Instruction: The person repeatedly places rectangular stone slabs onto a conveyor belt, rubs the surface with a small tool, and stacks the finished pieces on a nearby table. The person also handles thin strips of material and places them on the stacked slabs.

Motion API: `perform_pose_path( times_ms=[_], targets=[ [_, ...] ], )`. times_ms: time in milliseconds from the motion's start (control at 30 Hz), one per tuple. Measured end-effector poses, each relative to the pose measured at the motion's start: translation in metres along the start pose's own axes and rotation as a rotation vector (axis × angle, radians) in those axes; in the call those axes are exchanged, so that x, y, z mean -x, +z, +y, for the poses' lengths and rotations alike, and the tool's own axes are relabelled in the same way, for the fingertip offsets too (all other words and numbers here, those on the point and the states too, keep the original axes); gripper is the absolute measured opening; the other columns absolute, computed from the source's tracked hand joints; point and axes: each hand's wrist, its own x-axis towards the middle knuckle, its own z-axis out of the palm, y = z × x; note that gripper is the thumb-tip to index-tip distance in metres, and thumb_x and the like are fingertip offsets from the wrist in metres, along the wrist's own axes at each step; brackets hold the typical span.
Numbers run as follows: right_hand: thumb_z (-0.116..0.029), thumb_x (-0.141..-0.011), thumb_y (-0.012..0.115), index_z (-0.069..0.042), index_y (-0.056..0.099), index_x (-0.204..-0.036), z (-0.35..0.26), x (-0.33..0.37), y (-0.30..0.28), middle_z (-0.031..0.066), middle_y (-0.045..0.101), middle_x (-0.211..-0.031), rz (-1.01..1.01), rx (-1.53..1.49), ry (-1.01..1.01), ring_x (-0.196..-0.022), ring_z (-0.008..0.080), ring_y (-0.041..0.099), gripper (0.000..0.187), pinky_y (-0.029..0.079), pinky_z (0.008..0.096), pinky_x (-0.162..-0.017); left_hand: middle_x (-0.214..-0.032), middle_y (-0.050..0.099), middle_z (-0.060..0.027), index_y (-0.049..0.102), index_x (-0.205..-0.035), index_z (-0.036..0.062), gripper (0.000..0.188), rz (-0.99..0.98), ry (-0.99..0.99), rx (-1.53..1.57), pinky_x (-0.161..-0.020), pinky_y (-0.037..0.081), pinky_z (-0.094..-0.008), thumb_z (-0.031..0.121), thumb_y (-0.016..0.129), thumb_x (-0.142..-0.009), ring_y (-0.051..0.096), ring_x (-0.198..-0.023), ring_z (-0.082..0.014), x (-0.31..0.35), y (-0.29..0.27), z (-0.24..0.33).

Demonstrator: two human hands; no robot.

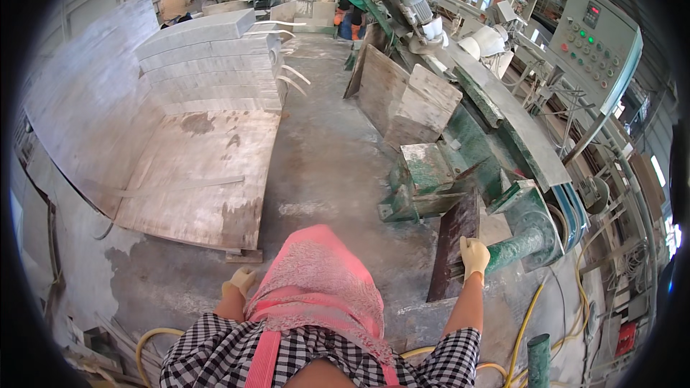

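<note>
Cream gloves cover both hands. The right hand is curled into a fist at the edge of a dark brown, flat upright board, which stands tilted in front of the person, to the right, beside a green-painted metal machine frame. Whether the fingers grip the board or only rest against it cannot be told, since the palm faces away. A thick green metal cylinder runs up to the fist, which hides its near end. The left hand, fingers bent inward, hangs near a low pale wooden platform; its palm is hidden, so any hold cannot be told. A dusty pink apron covers the floor between the hands, and the lower edge cuts off a green upright pipe.
</note>
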Motion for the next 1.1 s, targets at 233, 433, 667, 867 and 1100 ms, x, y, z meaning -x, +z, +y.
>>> perform_pose_path(
  times_ms=[233, 433, 667, 867, 1100],
  targets=[
    [-0.044, -0.093, 0.052, -0.008, 0.071, -0.071, 0.000, -0.002, -0.018, 0.0090, 0.071, -0.074, -0.190, -0.093, -0.100, -0.077, 0.0343, 0.068, 0.046, 0.052, 0.0461, -0.075, -0.092, 0.072, -0.0112, 0.069, -0.111, -0.0020, 0.044, -0.008, 0.012, 0.082, -0.074, 0.052, -0.0311, 0.034, 0.059, -0.088, 0.068, -0.083, -0.0182, -0.022, -0.016, -0.007],
    [-0.029, -0.090, 0.052, -0.008, 0.074, -0.080, 0.008, -0.009, -0.016, 0.0147, 0.073, -0.087, -0.234, 0.194, -0.196, -0.079, 0.0353, 0.071, 0.033, 0.056, 0.0466, -0.071, -0.081, 0.070, -0.0077, 0.068, -0.094, 0.0010, 0.026, -0.132, -0.008, 0.097, -0.057, 0.049, -0.0280, 0.027, 0.063, -0.092, 0.063, -0.066, -0.0148, -0.083, -0.002, 0.011],
    [-0.022, -0.082, 0.059, -0.014, 0.063, -0.072, 0.005, -0.006, -0.021, 0.0097, 0.065, -0.068, -0.195, 0.096, -0.410, -0.064, 0.0327, 0.065, 0.014, 0.051, 0.0445, -0.059, -0.074, 0.063, -0.0040, 0.063, -0.101, 0.0001, 0.020, -0.176, -0.101, -0.024, -0.061, 0.049, -0.0279, 0.019, 0.062, -0.093, 0.058, -0.067, -0.0132, -0.149, 0.067, 0.082],
    [-0.015, -0.076, 0.063, -0.012, 0.069, -0.072, -0.002, -0.009, -0.021, 0.0071, 0.068, -0.071, -0.503, 0.183, -0.276, -0.069, 0.0289, 0.068, 0.008, 0.054, 0.0426, -0.060, -0.095, 0.066, -0.0074, 0.061, -0.118, 0.0002, 0.029, -0.321, -0.089, -0.044, -0.082, 0.051, -0.0298, 0.019, 0.061, -0.096, 0.062, -0.083, -0.0159, -0.185, 0.152, 0.229],
    [-0.016, -0.074, 0.067, -0.013, 0.071, -0.077, -0.003, -0.012, -0.025, 0.0072, 0.070, -0.080, -0.555, 0.093, -0.117, -0.079, 0.0296, 0.068, 0.006, 0.054, 0.0413, -0.068, -0.110, 0.066, -0.0097, 0.059, -0.121, 0.0002, 0.036, -0.543, 0.099, -0.175, -0.091, 0.051, -0.0288, 0.028, 0.063, -0.099, 0.064, -0.099, -0.0169, -0.250, 0.171, 0.403]
  ],
)
